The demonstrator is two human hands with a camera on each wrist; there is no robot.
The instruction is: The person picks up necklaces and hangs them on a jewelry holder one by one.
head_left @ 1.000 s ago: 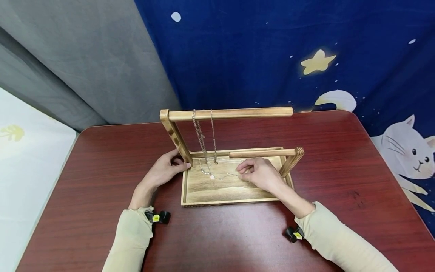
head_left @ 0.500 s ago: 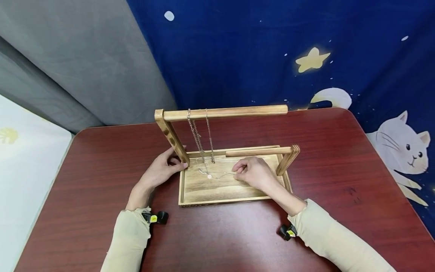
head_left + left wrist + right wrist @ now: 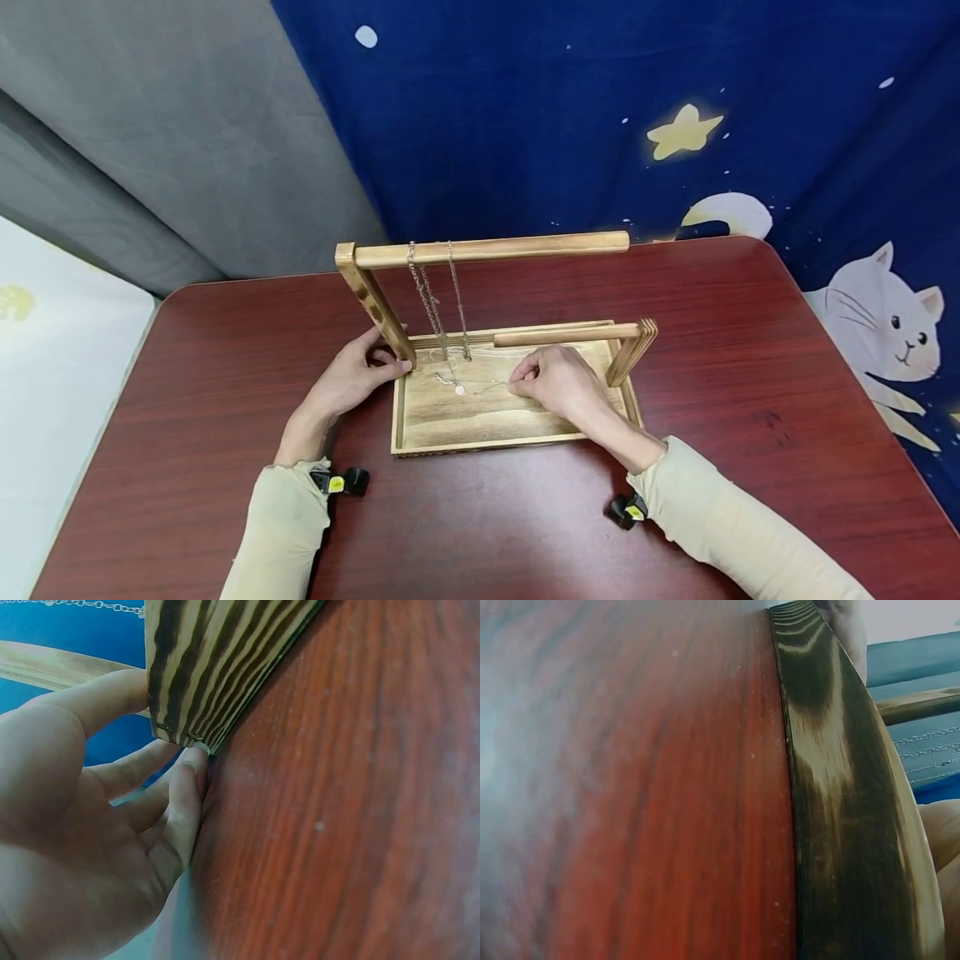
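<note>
A wooden jewelry stand [image 3: 480,429] has a shallow tray with a tall bar and a low bar above it. At its left end my left hand [image 3: 348,375] grips the tray by the post's foot, thumb on the near side. The left wrist view shows those fingers [image 3: 176,802] at the striped end wall. My right hand [image 3: 558,383] is over the tray, thumb and forefinger pinching a thin silver necklace [image 3: 487,387] that lies on the tray floor. A small round white pendant [image 3: 460,390] sits left of the fingertips. The right wrist view shows mostly the tray's front wall [image 3: 840,787].
Chain necklaces [image 3: 456,292] hang from the left part of the tall bar [image 3: 525,247]. The low bar [image 3: 562,335] reaches in from the right post, close behind my right hand. The stand is on a red-brown table [image 3: 225,358], with a blue curtain [image 3: 487,108] behind.
The head view has turned slightly, so everything sits further left. My right thumb and forefinger have come closer together on the necklace. My left hand keeps its place on the stand.
</note>
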